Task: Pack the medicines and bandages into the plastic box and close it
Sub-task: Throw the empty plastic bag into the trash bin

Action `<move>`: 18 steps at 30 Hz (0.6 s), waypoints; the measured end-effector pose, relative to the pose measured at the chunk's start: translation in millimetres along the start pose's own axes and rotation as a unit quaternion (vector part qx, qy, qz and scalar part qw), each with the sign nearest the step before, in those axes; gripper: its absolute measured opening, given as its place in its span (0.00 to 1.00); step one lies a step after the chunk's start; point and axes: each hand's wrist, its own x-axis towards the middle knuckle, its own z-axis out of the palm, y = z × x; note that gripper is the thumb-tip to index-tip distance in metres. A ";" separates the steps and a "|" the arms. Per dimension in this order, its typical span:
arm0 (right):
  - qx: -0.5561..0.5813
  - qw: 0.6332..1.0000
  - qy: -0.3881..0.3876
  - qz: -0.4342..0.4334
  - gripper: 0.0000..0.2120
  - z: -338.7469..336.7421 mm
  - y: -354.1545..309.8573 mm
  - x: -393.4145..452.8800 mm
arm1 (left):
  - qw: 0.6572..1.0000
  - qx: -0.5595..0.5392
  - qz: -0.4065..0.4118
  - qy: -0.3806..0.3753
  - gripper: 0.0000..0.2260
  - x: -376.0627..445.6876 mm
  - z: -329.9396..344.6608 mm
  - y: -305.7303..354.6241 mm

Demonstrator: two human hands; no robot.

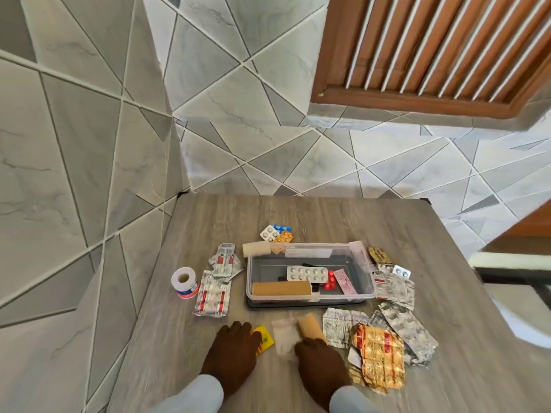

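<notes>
Both hands flat, gripping nothing: left hand on yellow sachet, right hand reaching tan bandage (6 o'clock of open plastic box), likely next pickups.

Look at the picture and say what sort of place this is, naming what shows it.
Probably a room in a home: patterned grey wall tiles, a louvred wooden shutter, and a small wood-grain table spread with household medicine strips around a plastic box.

Plastic box mid-desk, bandage roll and blister strips in it. Tape roll far left, foil strips between. More strips right of box, pill packs behind, sachet in front.
</notes>
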 end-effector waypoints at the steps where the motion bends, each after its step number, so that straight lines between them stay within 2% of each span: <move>1: 0.016 1.000 0.010 0.017 0.14 -7.0 -2.5 1.5 | 1.000 0.010 0.003 0.008 0.14 2.6 0.8 -1.0; 4: 0.102 0.992 0.053 0.045 0.14 -30.1 -5.2 4.7 | 1.000 -0.008 -0.014 -0.013 0.09 6.0 -6.2 -2.8; 6: 0.185 0.978 0.080 0.049 0.14 -44.0 0.0 6.5 | 0.998 -0.037 -0.036 -0.035 0.13 8.0 -7.9 -0.2; 8: 0.302 0.946 0.109 0.051 0.09 -54.9 8.7 7.9 | 0.993 -0.079 -0.056 -0.066 0.16 9.4 -10.0 5.5; 11: 0.531 0.838 0.111 0.061 0.09 -75.2 29.1 -3.1 | 0.989 -0.101 -0.089 -0.066 0.15 15.4 -17.4 19.3; 14: 0.672 0.730 0.104 0.068 0.09 -89.5 54.2 -22.7 | 0.988 -0.092 -0.106 -0.072 0.18 18.8 -23.5 28.0; 16: 0.726 0.676 0.109 0.067 0.08 -91.6 78.4 -37.7 | 0.983 -0.137 -0.117 -0.027 0.19 15.2 -31.0 36.5; 18: 0.766 0.630 0.110 0.068 0.09 -93.3 102.6 -50.6 | 0.979 -0.170 -0.097 0.057 0.22 12.4 -38.9 50.7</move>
